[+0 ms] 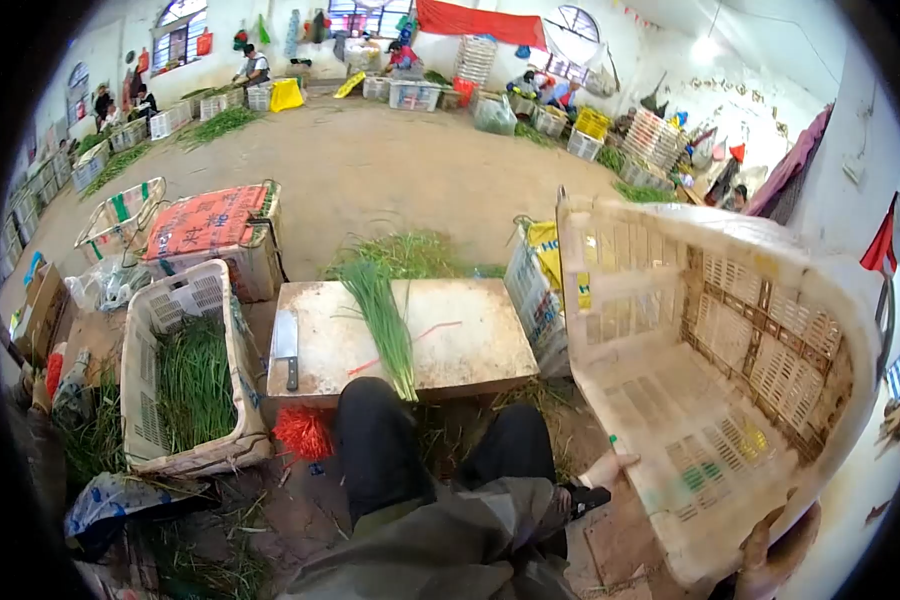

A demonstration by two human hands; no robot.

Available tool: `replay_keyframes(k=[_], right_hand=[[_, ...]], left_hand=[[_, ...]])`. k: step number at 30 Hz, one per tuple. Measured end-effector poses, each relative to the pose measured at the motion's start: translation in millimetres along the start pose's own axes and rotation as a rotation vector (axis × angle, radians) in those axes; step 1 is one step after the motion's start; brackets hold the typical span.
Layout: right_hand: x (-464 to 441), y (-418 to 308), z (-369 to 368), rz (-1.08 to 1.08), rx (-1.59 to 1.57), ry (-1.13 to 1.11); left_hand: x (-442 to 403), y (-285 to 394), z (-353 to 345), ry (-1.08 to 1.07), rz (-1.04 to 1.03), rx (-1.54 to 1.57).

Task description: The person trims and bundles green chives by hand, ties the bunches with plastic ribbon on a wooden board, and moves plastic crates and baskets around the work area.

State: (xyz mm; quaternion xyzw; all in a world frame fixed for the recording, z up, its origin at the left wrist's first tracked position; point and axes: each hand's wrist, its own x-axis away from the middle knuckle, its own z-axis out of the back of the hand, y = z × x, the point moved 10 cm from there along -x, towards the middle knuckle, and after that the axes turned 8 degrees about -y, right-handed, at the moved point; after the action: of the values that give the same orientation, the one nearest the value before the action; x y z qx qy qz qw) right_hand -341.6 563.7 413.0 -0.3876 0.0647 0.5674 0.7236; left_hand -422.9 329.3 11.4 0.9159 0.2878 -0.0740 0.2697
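A large, dirty white plastic crate [715, 330] is tilted on its side at the right, its slatted inside facing me. My left hand [607, 470] grips the crate's near-left edge, with part of the fingers hidden. Around the lower right rim my right hand [782, 545] is closed. In front of my knees, a bundle of green garlic chives [382, 325] lies on a pale board [470, 335], beside a thin red tie [435, 332]. A cleaver [287, 350] with a dark handle rests at the board's left end.
Left of the board stands a white crate [138, 400] of loose greens [195, 385]. Red ties [305, 432] hang below the board. A crate with a red cover [205, 222] stands farther back. Other people sit along the far walls among crates and greens.
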Motion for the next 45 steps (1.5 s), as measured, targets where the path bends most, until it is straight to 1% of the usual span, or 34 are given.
replay_keyframes(k=[2, 4, 5, 7, 8, 9, 10, 11, 12, 13, 15, 16, 17, 18, 19, 21, 22, 23, 24, 26, 28, 30, 31, 32, 35, 36, 39, 40, 43, 44, 45], right_hand=[[-13.0, 19.4, -3.9, -0.082, -0.156, -0.009], [-48.7, 13.6, -18.8, 0.074, -0.205, 0.066], [-66.4, 2.1, -28.4, 0.108, -0.222, 0.069], [-101.6, -23.1, -51.6, 0.138, -0.254, 0.041], [-122.6, -29.3, -65.2, 0.200, -0.302, -0.022], [-139.2, -44.3, -76.0, 0.277, -0.317, 0.019], [-155.1, -58.1, -88.4, 0.314, -0.328, 0.013], [-168.8, -72.7, -100.5, 0.350, -0.342, 0.013], [-180.7, -85.5, -114.1, 0.327, -0.409, 0.003], [-196.3, -106.3, -128.4, 0.370, -0.407, -0.009], [-223.4, -126.2, -166.0, 0.335, -0.458, -0.071], [-239.9, -125.3, -186.3, 0.326, -0.480, -0.114], [-254.0, -123.3, -209.6, 0.316, -0.500, -0.161], [-264.8, -128.4, -230.4, 0.302, -0.491, -0.180], [-279.0, -127.4, -255.5, 0.313, -0.548, -0.223], [-307.1, -124.4, -309.2, 0.344, -0.622, -0.282], [-321.0, -122.3, -341.8, 0.306, -0.622, -0.382], [-332.5, -123.3, -373.3, 0.329, -0.674, -0.413], [-345.2, -127.4, -401.3, 0.325, -0.656, -0.414], [-367.4, -143.4, -452.2, 0.317, -0.652, -0.440], [-395.4, -162.4, -495.6, 0.363, -0.695, -0.453], [-422.9, -176.3, -538.5, 0.392, -0.712, -0.452], [-435.0, -182.5, -558.6, 0.412, -0.708, -0.456], [-445.6, -187.0, -571.9, 0.436, -0.702, -0.462], [-470.4, -205.6, -612.0, 0.533, -0.704, -0.413], [-484.2, -203.4, -632.5, 0.514, -0.669, -0.454], [-515.7, -213.7, -674.8, 0.563, -0.738, -0.575], [-523.0, -215.1, -691.5, 0.550, -0.808, -0.652], [-542.1, -199.5, -738.2, 0.473, -0.869, -0.715], [-548.4, -195.4, -752.6, 0.498, -0.868, -0.684], [-556.2, -185.6, -772.1, 0.450, -0.893, -0.704]], left_hand=[[-10.4, 68.2, 7.5, 0.002, -0.082, -0.305], [-29.0, 130.2, 30.5, 0.027, -0.151, -0.199], [-38.6, 156.0, 41.4, 0.040, -0.216, 0.028], [-28.3, 231.4, 21.6, 0.040, -0.305, 0.134], [-28.2, 262.1, 23.8, 0.026, -0.327, 0.145], [-25.3, 287.7, 27.6, 0.016, -0.344, 0.160], [-14.3, 314.0, 22.5, 0.050, -0.331, 0.139], [-14.4, 333.0, 37.2, 0.063, -0.338, 0.120], [-18.7, 348.1, 61.4, 0.074, -0.354, 0.144], [-25.6, 363.4, 86.0, 0.084, -0.368, 0.169], [9.5, 414.8, 82.2, 0.187, -0.450, 0.085], [7.4, 429.9, 120.0, 0.144, -0.508, 0.065], [16.2, 444.4, 143.9, 0.182, -0.519, 0.067], [29.1, 463.2, 156.5, 0.155, -0.546, 0.022], [50.3, 478.3, 145.7, 0.243, -0.536, 0.018], [59.4, 500.8, 213.0, 0.168, -0.586, 0.045], [75.0, 512.8, 235.5, 0.231, -0.641, 0.014], [91.2, 531.2, 246.7, 0.294, -0.691, -0.017], [101.6, 539.8, 260.8, 0.343, -0.639, 0.028], [118.4, 556.7, 304.1, 0.425, -0.665, 0.075], [127.7, 586.9, 333.2, 0.473, -0.698, 0.075], [135.7, 609.6, 358.6, 0.458, -0.756, 0.092], [140.0, 618.7, 370.1, 0.451, -0.790, 0.106], [140.6, 622.4, 370.2, 0.465, -0.762, 0.134], [144.0, 636.6, 392.4, 0.562, -0.788, 0.148], [143.4, 640.7, 403.2, 0.591, -0.793, 0.185], [147.3, 654.4, 421.2, 0.567, -0.843, 0.170], [147.5, 656.1, 438.3, 0.525, -0.834, 0.195], [152.1, 668.0, 433.3, 0.506, -0.830, 0.319], [157.5, 670.1, 456.6, 0.450, -0.815, 0.337], [160.9, 675.1, 456.3, 0.476, -0.841, 0.353]])
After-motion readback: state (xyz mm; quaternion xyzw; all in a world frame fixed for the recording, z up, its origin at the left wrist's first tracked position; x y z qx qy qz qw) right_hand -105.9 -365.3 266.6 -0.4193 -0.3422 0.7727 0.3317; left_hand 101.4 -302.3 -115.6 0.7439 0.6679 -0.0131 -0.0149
